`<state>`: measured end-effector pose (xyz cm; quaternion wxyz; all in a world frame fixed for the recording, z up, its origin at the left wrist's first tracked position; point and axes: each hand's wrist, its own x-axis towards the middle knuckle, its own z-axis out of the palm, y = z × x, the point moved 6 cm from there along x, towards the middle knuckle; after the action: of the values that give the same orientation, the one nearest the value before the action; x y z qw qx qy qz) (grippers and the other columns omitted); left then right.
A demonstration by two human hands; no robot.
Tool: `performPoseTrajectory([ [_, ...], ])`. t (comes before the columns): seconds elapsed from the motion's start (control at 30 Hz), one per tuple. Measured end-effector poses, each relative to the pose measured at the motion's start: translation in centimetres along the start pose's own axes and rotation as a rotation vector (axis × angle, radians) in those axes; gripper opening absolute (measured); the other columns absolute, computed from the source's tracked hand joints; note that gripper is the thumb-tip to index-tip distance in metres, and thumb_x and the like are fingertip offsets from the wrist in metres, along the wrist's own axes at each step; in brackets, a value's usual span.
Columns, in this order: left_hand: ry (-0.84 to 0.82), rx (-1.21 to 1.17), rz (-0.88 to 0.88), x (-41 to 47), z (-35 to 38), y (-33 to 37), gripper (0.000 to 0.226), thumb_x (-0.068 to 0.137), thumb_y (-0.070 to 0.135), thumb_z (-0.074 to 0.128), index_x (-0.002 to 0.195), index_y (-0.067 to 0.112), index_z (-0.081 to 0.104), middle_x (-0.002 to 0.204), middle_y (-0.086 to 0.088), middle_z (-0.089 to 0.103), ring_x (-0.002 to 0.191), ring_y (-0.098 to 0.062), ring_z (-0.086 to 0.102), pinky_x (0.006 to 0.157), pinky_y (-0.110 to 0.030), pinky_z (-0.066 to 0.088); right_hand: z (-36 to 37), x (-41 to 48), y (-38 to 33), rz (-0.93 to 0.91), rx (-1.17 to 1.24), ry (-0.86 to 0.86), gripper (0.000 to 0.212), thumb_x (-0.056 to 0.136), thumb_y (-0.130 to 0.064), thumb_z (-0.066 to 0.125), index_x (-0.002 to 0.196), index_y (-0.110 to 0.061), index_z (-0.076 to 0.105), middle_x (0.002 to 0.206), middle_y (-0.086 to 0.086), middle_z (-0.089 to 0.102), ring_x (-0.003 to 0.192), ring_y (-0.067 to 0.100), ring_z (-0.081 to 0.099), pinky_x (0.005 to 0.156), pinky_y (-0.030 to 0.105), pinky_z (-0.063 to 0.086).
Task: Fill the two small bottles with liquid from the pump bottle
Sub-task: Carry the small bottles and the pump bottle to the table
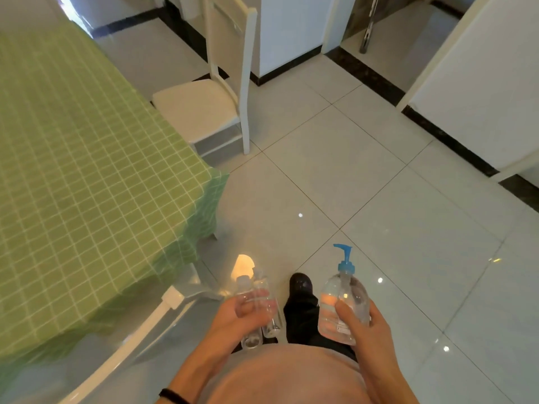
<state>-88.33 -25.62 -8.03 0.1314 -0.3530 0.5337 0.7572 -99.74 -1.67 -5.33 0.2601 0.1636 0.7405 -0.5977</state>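
My left hand [233, 313] grips two small clear bottles [258, 304] side by side, their caps pointing away from me and their bases toward my body. In my right hand [366, 319] is the clear pump bottle [341, 298] with its blue pump head [345, 256] upright, the spout pointing left. Clear liquid shows in its lower part. Both hands are held low in front of my waist, above the floor, with a gap between them.
A table under a green checked cloth [75, 158] fills the left side. A white chair [221, 91] stands at its far end, and another chair's white frame [140, 336] is near my left arm. Pale floor tiles [379, 176] spread ahead; white cabinets [481, 88] line the right.
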Motion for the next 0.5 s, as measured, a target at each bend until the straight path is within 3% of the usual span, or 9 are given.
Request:
performPoseTrajectory([
  [0.13, -0.007, 0.032, -0.017, 4.0, 1.5, 2.6, 0.085, 0.055, 0.051, 0.097, 0.129, 0.023, 0.066, 0.120, 0.001, 0.079, 0.115, -0.015, 0.073, 0.097, -0.034, 0.056, -0.4, 4.4, -2.0, 0.010, -0.027, 0.014, 0.036, 0.076, -0.039, 0.083, 0.105, -0.047, 0.064, 0.101, -0.009, 0.075, 0.093, 0.018, 0.073, 0.078, 0.040, 0.062],
  [0.3, 0.045, 0.035, -0.023, 9.1, 3.9, 6.4, 0.061, 0.069, 0.026, 0.092, 0.124, 0.015, 0.069, 0.114, -0.006, 0.081, 0.111, -0.021, 0.075, 0.091, -0.029, 0.059, -0.8, 11.0, -6.6, 0.024, 0.006, -0.010, 0.038, 0.077, -0.036, 0.083, 0.109, -0.044, 0.064, 0.098, -0.009, 0.076, 0.088, 0.013, 0.074, 0.060, 0.021, 0.057],
  [0.37, 0.043, 0.029, -0.025, 10.9, 5.0, 8.4, 0.049, 0.080, 0.011, 0.089, 0.125, 0.013, 0.069, 0.114, -0.007, 0.081, 0.110, -0.022, 0.076, 0.084, -0.023, 0.060, -1.0, 13.6, -9.0, 0.026, 0.002, -0.024, 0.038, 0.079, -0.036, 0.081, 0.113, -0.042, 0.063, 0.104, -0.005, 0.075, 0.095, 0.018, 0.073, 0.068, 0.028, 0.058],
  [0.5, 0.115, -0.034, -0.007, 14.7, 5.8, 11.7, 0.055, 0.075, 0.007, 0.090, 0.125, 0.010, 0.068, 0.114, -0.012, 0.080, 0.108, -0.026, 0.076, 0.080, -0.025, 0.061, -1.1, 18.9, -13.8, 0.024, -0.030, -0.062, 0.035, 0.081, -0.034, 0.080, 0.110, -0.041, 0.061, 0.109, 0.001, 0.072, 0.100, 0.025, 0.071, 0.086, 0.049, 0.061],
])
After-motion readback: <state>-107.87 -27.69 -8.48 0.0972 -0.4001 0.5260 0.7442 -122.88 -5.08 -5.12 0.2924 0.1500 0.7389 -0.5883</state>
